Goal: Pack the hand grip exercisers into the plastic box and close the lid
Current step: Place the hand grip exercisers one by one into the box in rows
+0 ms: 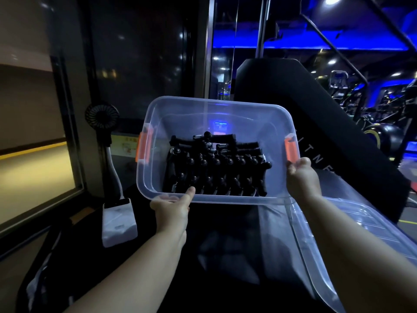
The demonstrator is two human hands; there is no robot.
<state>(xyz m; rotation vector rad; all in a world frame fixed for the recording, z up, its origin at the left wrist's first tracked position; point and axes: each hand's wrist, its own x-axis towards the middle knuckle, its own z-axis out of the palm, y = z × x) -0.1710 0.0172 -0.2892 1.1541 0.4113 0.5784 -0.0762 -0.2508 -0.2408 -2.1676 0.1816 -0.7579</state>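
A clear plastic box (216,109) with orange side latches is held up in front of me, tilted so its open top faces me. Several black hand grip exercisers (216,168) with metal springs lie packed in rows inside it. My left hand (172,208) grips the box's near rim at the left corner, thumb over the edge. My right hand (302,177) grips the right rim just below the orange latch (291,150). The clear lid (352,240) lies apart from the box on the dark surface at the lower right, under my right forearm.
A small black fan (102,116) on a white stalk with a white base (118,222) stands at the left by a window. A black padded bench back (316,123) rises behind the box. Gym machines stand in blue light at the far right.
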